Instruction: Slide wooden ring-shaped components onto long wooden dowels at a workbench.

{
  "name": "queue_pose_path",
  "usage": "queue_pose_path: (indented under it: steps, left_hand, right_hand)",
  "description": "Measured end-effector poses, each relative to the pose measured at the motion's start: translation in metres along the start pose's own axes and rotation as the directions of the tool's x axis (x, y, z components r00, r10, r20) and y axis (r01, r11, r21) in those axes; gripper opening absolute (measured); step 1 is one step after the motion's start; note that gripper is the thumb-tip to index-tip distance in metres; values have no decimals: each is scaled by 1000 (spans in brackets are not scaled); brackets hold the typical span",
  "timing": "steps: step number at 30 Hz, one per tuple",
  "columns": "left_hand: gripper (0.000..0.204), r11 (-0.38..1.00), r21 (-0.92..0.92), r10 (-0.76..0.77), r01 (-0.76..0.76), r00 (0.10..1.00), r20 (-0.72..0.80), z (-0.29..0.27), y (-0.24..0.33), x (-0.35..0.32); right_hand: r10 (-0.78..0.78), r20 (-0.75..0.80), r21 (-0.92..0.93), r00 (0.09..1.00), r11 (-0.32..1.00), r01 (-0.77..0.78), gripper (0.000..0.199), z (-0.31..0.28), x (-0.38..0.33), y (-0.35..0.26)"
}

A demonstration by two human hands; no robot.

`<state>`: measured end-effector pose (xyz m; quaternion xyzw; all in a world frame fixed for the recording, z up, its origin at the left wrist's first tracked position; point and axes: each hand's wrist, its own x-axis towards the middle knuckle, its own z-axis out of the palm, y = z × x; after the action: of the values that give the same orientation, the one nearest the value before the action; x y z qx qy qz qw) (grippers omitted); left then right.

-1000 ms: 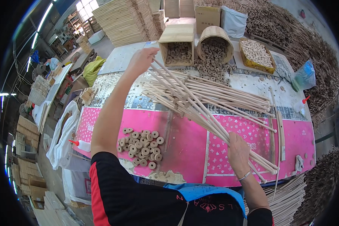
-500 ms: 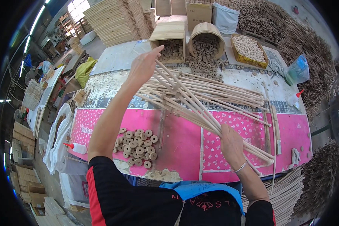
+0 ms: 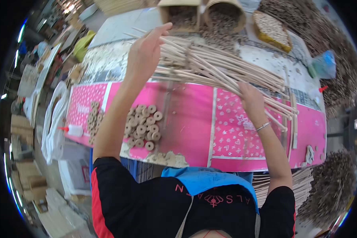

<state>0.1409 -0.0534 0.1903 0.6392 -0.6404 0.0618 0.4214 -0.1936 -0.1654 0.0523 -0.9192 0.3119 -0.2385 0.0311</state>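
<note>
Long pale wooden rods (image 3: 216, 73) run slantwise across the table, with brown discs threaded on them and small round knobs at their right ends. My left hand (image 3: 143, 53) is over their far left part, index finger stretched out. The rods pass beneath this hand, their thin tips poking out beyond it; its thumb and inner fingers are hidden. My right hand (image 3: 250, 102) is closed around several rods nearer their knobbed ends. More rods lie in a bundle behind and below the held ones. Loose wooden discs (image 3: 142, 126) with centre holes are heaped on the pink cover by my left forearm.
At the back stand a wooden box (image 3: 180, 16) and a round tub (image 3: 226, 16), both with brown discs spilling out. A yellow basket (image 3: 271, 31) holds pale beads. A glue bottle (image 3: 74, 130) with a red tip stands left. A grey cloth (image 3: 308, 154) lies right.
The held rods and both hands have shifted up in the view, and the whole table sits higher as the view tilts down. The rods' left tips now show beyond my left hand.
</note>
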Motion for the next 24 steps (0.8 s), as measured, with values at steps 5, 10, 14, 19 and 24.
queue_pose_path:
  steps: [5, 10, 14, 19, 24]
  left_hand:
    - [36, 954, 285, -136, 95, 983, 124, 31, -22, -135]
    - [39, 943, 329, -140, 52, 958, 248, 42, 11, -226]
    - [47, 981, 130, -168, 144, 965, 202, 60, 29, -216]
    - [27, 877, -212, -371, 431, 888, 272, 84, 13, -159]
    - [25, 895, -275, -252, 352, 906, 339, 143, -26, -63]
  right_hand:
    - [-15, 99, -121, 995, 992, 27, 62, 43, -24, 22]
    - [50, 101, -234, 994, 972, -25, 66, 58, -10, 27]
    - [52, 14, -282, 999, 958, -46, 56, 61, 5, 42]
    - [-4, 58, -153, 998, 988, 13, 62, 67, 6, 52]
    - [-33, 87, -14, 996, 999, 34, 74, 48, -4, 47]
